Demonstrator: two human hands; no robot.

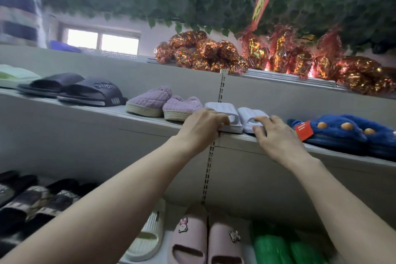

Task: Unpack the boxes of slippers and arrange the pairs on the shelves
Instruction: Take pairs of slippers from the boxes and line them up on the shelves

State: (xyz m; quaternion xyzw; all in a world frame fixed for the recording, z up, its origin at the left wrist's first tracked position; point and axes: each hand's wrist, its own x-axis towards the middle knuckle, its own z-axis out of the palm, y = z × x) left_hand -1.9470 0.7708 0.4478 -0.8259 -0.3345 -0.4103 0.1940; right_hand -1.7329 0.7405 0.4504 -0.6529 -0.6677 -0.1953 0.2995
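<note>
A pair of pale lilac ribbed slides stands on the upper shelf (pixel 235 138), right by the slotted upright. My left hand (pixel 201 126) grips the front of the left slide (pixel 222 108), fingers curled over its edge. My right hand (pixel 276 135) rests on the toe of the right slide (pixel 249 115) with its fingers spread and fairly straight. Both slides sit flat side by side, toes pointing toward me.
On the same shelf are purple fluffy slippers (pixel 165 103), dark "Super" slides (pixel 94 92) and blue plush slippers (pixel 347 133) with a red tag. Below lie pink slippers (pixel 205 240), a cream slide (pixel 147 236), green slides (pixel 276 246) and dark patterned ones (pixel 32 203). Red foil packs (pixel 257 55) fill the top.
</note>
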